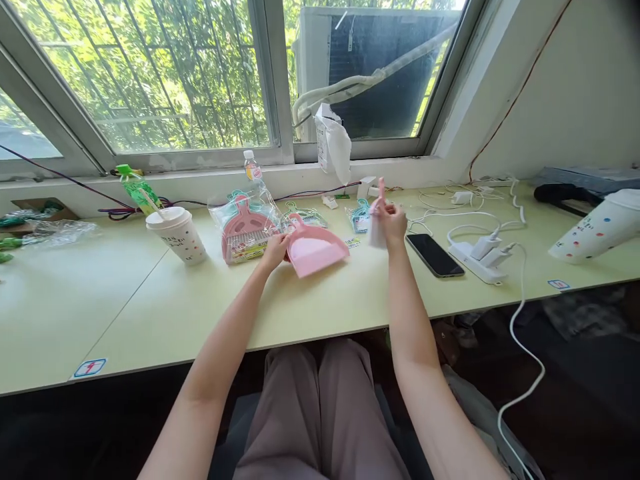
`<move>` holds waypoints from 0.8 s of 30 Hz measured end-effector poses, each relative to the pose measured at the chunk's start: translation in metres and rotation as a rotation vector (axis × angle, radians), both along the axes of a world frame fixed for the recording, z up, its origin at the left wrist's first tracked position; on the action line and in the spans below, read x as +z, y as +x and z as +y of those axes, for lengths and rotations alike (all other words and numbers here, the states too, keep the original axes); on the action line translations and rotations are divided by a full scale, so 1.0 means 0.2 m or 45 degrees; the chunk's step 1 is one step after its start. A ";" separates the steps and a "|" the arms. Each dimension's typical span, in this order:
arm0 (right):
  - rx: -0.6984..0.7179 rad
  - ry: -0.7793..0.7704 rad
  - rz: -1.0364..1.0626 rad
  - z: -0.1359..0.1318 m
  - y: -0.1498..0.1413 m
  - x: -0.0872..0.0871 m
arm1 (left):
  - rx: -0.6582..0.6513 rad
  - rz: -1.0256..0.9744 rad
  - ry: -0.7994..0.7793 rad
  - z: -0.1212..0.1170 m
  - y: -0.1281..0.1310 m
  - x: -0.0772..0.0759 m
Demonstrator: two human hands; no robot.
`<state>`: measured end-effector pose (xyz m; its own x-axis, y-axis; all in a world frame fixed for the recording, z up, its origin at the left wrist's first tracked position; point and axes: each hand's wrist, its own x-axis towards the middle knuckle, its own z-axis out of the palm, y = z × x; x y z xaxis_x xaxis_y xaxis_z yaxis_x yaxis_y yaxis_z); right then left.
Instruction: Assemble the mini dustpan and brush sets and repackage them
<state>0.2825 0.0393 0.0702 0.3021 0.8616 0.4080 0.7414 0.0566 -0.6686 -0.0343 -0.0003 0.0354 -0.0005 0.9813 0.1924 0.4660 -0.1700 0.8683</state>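
My left hand (277, 250) is closed on the left edge of a pink dustpan (320, 253), which lies tilted on the table with its wide lip toward me. To the right of it, my right hand (393, 223) grips a small brush (377, 235) by its pink handle. The handle's end points up, and the pale bristles hang down close to the tabletop. Just left of my left hand sits another pink dustpan set (245, 230) in clear plastic wrapping. Behind the dustpan is a clear packet with green ties (305, 217). A small blue-green packet (361, 217) lies near the brush.
A lidded paper cup (177, 237) with a straw and a green-capped bottle (134, 188) stand at left. On the right are a black phone (435, 254), a power strip (475, 261) with cables, and a tilted paper cup (597, 230). A window runs behind the table (320, 307).
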 end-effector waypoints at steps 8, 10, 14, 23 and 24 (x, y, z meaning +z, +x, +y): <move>-0.018 -0.593 -0.606 0.01 -0.15 -0.14 | -0.107 0.474 0.052 0.00 0.00 -0.04; -0.029 -0.586 -0.652 0.02 -0.15 -0.15 | -0.105 0.560 0.004 0.00 0.00 -0.04; -0.034 -0.575 -0.673 0.03 -0.15 -0.15 | -0.049 0.759 -0.004 -0.01 0.00 -0.04; 0.017 -0.346 -0.405 0.01 -0.13 -0.09 | -0.005 0.925 0.039 -0.03 0.02 -0.02; 0.033 -0.283 -0.336 0.00 -0.13 -0.07 | 0.009 0.928 0.043 -0.03 0.02 -0.02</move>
